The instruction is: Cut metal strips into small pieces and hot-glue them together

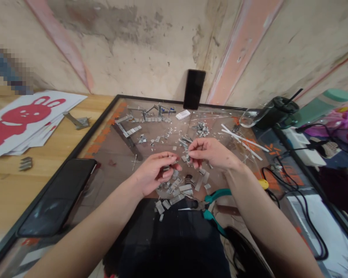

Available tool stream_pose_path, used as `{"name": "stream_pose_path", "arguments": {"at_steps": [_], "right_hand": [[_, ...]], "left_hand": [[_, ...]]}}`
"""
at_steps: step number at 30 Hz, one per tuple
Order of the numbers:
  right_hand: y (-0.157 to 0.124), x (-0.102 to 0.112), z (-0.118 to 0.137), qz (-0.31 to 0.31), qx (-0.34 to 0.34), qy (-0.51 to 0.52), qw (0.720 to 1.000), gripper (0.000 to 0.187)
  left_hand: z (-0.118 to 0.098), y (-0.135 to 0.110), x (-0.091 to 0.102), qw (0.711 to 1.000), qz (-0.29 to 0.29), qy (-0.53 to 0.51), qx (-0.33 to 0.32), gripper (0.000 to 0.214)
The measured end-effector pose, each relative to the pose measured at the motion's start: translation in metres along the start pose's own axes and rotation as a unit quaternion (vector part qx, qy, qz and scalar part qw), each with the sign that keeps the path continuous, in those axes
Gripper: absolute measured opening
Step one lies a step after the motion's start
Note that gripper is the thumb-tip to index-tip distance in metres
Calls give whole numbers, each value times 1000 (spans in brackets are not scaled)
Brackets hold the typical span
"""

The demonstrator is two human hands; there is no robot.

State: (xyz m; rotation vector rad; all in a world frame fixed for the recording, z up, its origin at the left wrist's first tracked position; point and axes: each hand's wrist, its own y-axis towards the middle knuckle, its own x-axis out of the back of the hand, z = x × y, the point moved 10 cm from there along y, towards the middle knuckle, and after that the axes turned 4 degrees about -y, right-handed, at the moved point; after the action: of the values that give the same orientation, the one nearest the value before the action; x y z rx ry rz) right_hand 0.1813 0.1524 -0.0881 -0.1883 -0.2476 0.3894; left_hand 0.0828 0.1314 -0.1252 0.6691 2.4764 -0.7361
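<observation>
Glass tabletop [103, 164] beneath, left fingers [164, 155] and right fingers [198, 154] seemingly pinch grey scraps [166, 168].

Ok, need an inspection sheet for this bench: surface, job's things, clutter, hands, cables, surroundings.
Surface: glossy table top, dark-edged, strewn with fragments.
Job's things: small grey pieces around and below the hands; teal-handled pliers lying with handles spread.
Clutter: flat phone at left, upright phone by the wall, crossed white strips, green bottle.
Hands: left hand half curled, right hand with fingertips close together, both by grey pieces; grip unclear.
Cables: black cable looped at right.
Surroundings: stained wall; red rabbit picture on the wooden surface at left.
</observation>
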Motion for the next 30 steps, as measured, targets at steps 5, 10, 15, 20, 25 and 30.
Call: {"name": "stream_pose_path", "arguments": {"at_steps": [5, 10, 15, 20, 25, 30], "right_hand": [[2, -11, 0, -8, 6, 6, 1000, 8], [3, -9, -4, -9, 8, 74, 997, 14], [0, -7, -5, 13, 3, 158, 987, 16], [0, -11, -4, 34, -3, 130, 991, 14], [-2, -19, -4, 57, -11, 82, 995, 16], [-2, -19, -8, 48, -41, 77, 995, 21]], "left_hand": [[6, -2, -13, 1000, 8, -4, -18, 16], [7, -4, -16, 999, 30, -28, -21, 12], [7, -7, -21, 996, 61, -68, -1, 15], [7, -7, -22, 996, 48, -78, 2, 9], [4, -4, -13, 998, -5, -57, -24, 15], [4, -1, -4, 997, -44, -52, -42, 16]]}}
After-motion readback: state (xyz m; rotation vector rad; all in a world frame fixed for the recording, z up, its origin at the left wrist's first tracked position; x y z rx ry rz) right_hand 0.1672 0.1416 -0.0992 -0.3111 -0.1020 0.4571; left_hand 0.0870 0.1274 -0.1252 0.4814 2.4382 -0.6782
